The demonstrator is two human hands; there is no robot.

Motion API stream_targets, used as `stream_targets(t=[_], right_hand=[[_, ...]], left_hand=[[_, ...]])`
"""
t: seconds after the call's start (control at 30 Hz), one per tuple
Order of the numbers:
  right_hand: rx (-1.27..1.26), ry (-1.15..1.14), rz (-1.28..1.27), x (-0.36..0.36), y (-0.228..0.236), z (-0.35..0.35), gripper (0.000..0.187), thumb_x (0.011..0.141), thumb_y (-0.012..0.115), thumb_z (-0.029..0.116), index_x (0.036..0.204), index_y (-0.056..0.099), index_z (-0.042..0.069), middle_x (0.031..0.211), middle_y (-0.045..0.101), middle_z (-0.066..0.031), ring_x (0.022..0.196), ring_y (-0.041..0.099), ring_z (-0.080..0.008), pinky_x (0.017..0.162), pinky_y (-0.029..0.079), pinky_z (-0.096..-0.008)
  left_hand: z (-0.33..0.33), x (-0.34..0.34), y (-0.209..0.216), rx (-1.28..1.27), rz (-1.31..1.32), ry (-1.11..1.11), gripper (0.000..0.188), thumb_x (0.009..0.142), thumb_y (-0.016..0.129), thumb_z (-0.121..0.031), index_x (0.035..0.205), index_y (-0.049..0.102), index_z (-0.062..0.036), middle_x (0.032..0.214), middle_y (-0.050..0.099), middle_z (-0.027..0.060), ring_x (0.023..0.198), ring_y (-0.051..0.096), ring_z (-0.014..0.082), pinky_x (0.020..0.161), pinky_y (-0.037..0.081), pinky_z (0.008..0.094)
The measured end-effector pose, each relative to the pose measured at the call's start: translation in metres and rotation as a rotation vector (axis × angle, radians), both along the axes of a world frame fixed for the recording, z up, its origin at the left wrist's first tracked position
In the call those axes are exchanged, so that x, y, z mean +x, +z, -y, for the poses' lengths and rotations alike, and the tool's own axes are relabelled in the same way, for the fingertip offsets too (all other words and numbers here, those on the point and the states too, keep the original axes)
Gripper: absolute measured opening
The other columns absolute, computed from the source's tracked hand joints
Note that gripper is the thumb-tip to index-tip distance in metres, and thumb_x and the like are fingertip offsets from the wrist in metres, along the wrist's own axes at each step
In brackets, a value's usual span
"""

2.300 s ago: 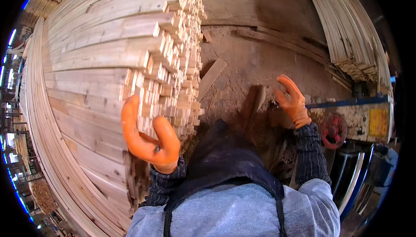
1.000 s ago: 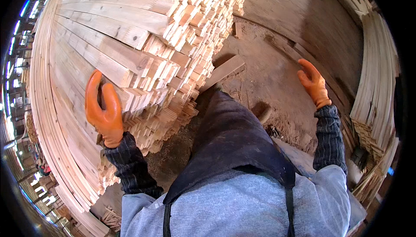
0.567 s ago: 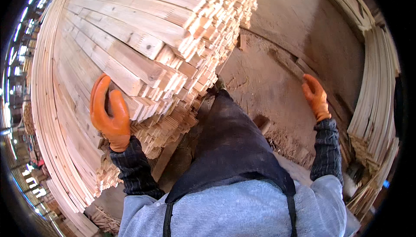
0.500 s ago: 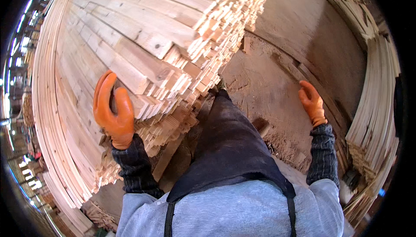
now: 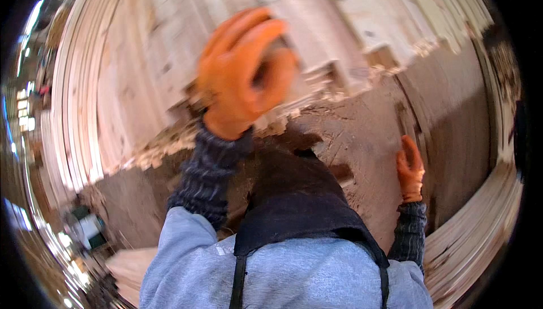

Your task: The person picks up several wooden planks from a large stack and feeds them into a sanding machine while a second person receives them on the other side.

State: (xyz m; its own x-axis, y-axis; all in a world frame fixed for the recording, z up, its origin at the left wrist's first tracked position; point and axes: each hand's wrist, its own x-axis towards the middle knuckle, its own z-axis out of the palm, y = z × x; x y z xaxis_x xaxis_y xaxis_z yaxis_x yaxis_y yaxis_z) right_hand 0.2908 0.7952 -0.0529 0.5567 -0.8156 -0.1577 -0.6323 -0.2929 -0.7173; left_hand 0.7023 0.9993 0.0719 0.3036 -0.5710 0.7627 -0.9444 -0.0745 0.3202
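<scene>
Wood shop, floor (image 5: 362,139) of brown dirt and sawdust, scuffed and littered with offcuts. The stack (image 5: 169,71) of pale planks served as the landmark: it filled the upper left and top of the view, its board ends ragged and stepped along the lower edge, with splinters and chips heaped beneath. The picture was blurred there, so grain was hard to read. Right of the stack lay an open strip of floor, then a second run of boards (image 5: 475,241) curving along the far right edge. Below the stack, at lower left, small clutter (image 5: 85,227) stood, too smeared to identify.

Left hand (image 5: 246,71), in an orange glove, was raised against the stack's lower edge, fingers curled narrow; whether it gripped a board I could not tell. Right hand (image 5: 410,167), also gloved orange, hung well right of the stack, over the floor, fingers straight and together, holding nothing. A dark apron (image 5: 294,196) hung between the arms.
</scene>
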Motion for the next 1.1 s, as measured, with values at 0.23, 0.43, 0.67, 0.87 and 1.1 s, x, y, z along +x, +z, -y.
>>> stream_targets(t=[0.23, 0.43, 0.67, 0.87, 1.1], right_hand=[[-0.625, 0.578, 0.648, 0.222, 0.14, -0.083, 0.044, 0.1, 0.054, 0.005, 0.143, 0.054, -0.006, 0.146, 0.057, -0.0228, 0.137, 0.053, -0.0353, 0.118, 0.037, -0.0441], [-0.534, 0.992, 0.643, 0.391, 0.185, -0.303, 0.044, 0.098, 0.052, 0.004, 0.141, 0.056, -0.005, 0.144, 0.058, -0.0236, 0.136, 0.054, -0.0344, 0.117, 0.038, -0.042], [-0.513, 0.735, 0.603, 0.398, 0.133, -0.319, 0.044, 0.106, 0.05, 0.017, 0.141, 0.056, -0.009, 0.143, 0.06, -0.0216, 0.134, 0.056, -0.0304, 0.116, 0.04, -0.0407], [-0.539, 0.719, 0.472, 0.399, 0.14, -0.312, 0.044, 0.106, 0.05, 0.023, 0.139, 0.06, -0.005, 0.141, 0.063, -0.0191, 0.133, 0.057, -0.0291, 0.116, 0.042, -0.0408], [-0.487, 0.688, 0.43, 0.398, 0.148, -0.324, 0.044, 0.105, 0.055, 0.029, 0.137, 0.063, -0.001, 0.139, 0.065, -0.0155, 0.13, 0.059, -0.0268, 0.114, 0.044, -0.04]], left_hand=[[-0.079, -0.031, 0.016, -0.165, -0.153, -0.34, 0.027, 0.082, 0.073, -0.023, 0.103, 0.071, -0.0068, 0.109, 0.073, 0.0132, 0.103, 0.07, 0.0339, 0.089, 0.058, 0.0447], [-0.363, -0.044, -0.076, -0.013, -0.456, -0.034, 0.027, 0.085, 0.074, -0.018, 0.109, 0.072, -0.0049, 0.112, 0.072, 0.0167, 0.102, 0.07, 0.038, 0.09, 0.058, 0.0469], [-0.697, -0.142, -0.126, -0.095, -1.36, 0.935, 0.033, 0.097, 0.07, -0.019, 0.121, 0.07, 0.0031, 0.113, 0.075, 0.0142, 0.106, 0.07, 0.0238, 0.095, 0.055, 0.0365], [-0.808, -0.181, -0.165, -0.224, -1.355, 1.265, 0.028, 0.101, 0.06, -0.018, 0.115, 0.071, 0.0029, 0.107, 0.074, 0.0143, 0.1, 0.07, 0.0221, 0.09, 0.054, 0.0333], [-0.772, -0.179, -0.174, -0.428, -1.523, 1.019, 0.031, 0.102, 0.059, -0.02, 0.117, 0.069, 0.0057, 0.108, 0.074, 0.0139, 0.102, 0.07, 0.0215, 0.093, 0.055, 0.0342]])
